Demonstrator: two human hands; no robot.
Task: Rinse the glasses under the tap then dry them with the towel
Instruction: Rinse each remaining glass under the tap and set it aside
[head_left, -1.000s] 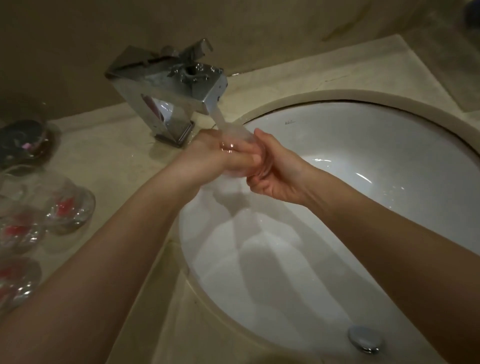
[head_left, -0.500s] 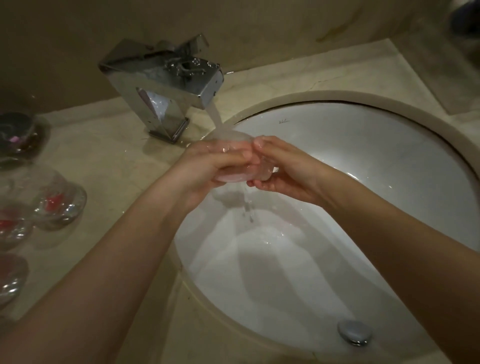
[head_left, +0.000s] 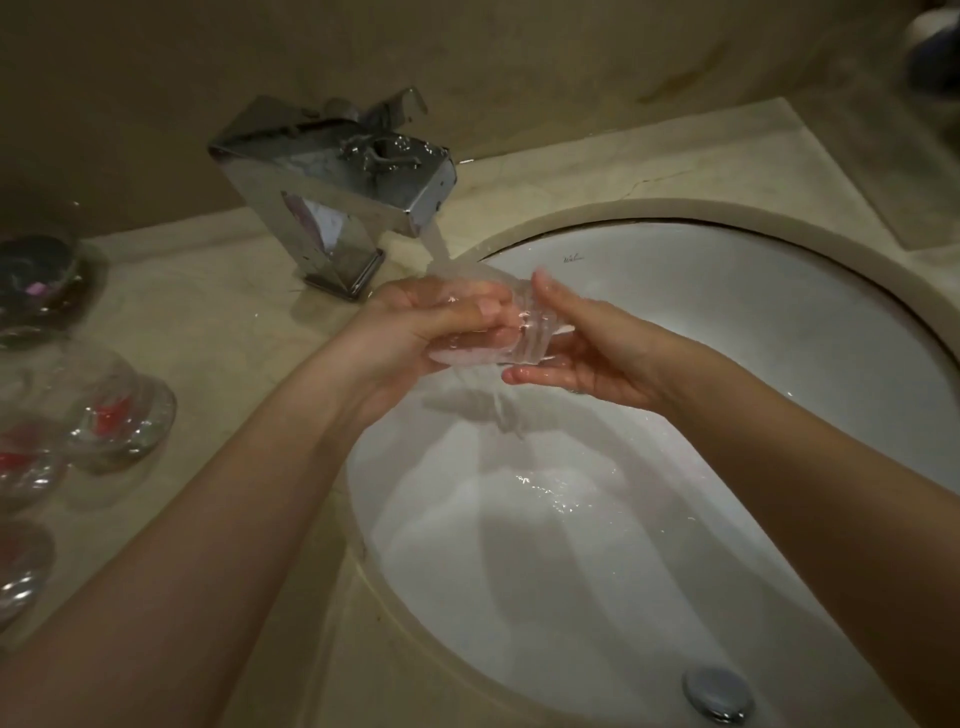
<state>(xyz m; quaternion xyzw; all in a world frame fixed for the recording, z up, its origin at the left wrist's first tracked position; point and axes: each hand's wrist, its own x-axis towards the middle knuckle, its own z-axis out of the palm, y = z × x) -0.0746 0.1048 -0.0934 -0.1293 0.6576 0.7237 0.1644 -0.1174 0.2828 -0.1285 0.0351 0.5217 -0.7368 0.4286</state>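
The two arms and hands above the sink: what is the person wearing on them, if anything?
Both forearms are bare, with no sleeves in view. The left hand and right hand wear no gloves; no watch or bracelet shows. The dim light hides small rings.

One tap (head_left: 337, 197), one sink (head_left: 779, 291), one held glass (head_left: 498, 332), two hands, several counter glasses.

Mirror-polished metal tap (head_left: 343, 208), glossy white basin (head_left: 779, 322), clear glass (head_left: 524, 332)

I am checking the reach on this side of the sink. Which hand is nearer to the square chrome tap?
Left. The left hand grips the clear glass just in front of the square chrome tap, below its spout. The right hand is farther right, over the white basin.
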